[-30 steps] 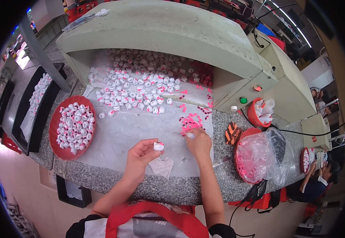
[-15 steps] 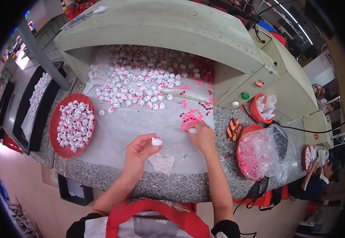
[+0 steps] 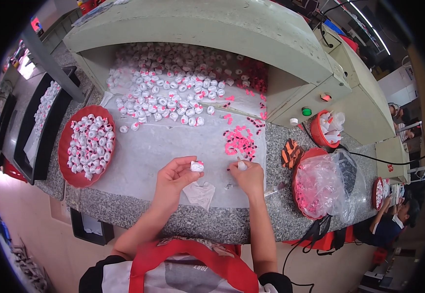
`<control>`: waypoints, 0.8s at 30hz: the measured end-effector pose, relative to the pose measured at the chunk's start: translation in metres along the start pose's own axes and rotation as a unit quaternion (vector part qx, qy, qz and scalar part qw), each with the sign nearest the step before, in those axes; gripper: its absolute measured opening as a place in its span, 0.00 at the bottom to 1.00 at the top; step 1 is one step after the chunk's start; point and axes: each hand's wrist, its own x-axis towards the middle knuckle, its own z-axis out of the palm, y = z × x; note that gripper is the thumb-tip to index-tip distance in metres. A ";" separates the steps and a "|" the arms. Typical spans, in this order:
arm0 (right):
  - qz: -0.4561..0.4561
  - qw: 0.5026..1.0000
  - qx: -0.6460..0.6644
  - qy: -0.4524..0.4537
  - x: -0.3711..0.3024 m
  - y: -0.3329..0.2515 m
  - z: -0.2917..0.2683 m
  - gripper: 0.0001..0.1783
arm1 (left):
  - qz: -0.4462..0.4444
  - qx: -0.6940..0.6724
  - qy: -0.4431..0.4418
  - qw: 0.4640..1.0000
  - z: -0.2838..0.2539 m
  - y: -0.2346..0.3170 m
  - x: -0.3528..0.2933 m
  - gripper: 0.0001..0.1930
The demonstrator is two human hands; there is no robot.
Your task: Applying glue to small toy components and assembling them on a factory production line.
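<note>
Your left hand [image 3: 170,182]: fingers [image 3: 181,162] pinching white piece [image 3: 197,167]; right hand [image 3: 250,179]: gripping small whitish object [image 3: 242,166], near pink pieces [image 3: 240,140].

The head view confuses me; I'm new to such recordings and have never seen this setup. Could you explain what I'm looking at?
There is no robot here: a person is working bare-handed. The pictures come from a wide fisheye camera worn on the head, looking down, so straight edges bend toward the rim.

The left hand holds a small white piece with pink marks. The right hand holds a small whitish object, too small to identify, near a heap of tiny pink and dark pieces.

A pale thin sheet covers part of the speckled grey stone worktop. Many small white rounded pieces lie under and before a grey-green open-fronted box; more fill a red scalloped bowl at the left.
</note>
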 end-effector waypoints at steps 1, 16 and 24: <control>0.000 1.000 0.000 0.000 0.000 0.001 0.002 0.13 | -0.002 0.001 -0.001 1.000 0.001 0.000 0.000 0.17; -0.074 0.981 -0.119 0.132 -0.016 -0.009 0.014 0.12 | -0.008 -0.002 -0.001 1.000 0.000 -0.004 -0.002 0.17; -0.106 0.977 0.182 0.029 -0.026 -0.016 -0.006 0.05 | -0.010 -0.002 -0.002 1.000 0.002 -0.003 -0.001 0.16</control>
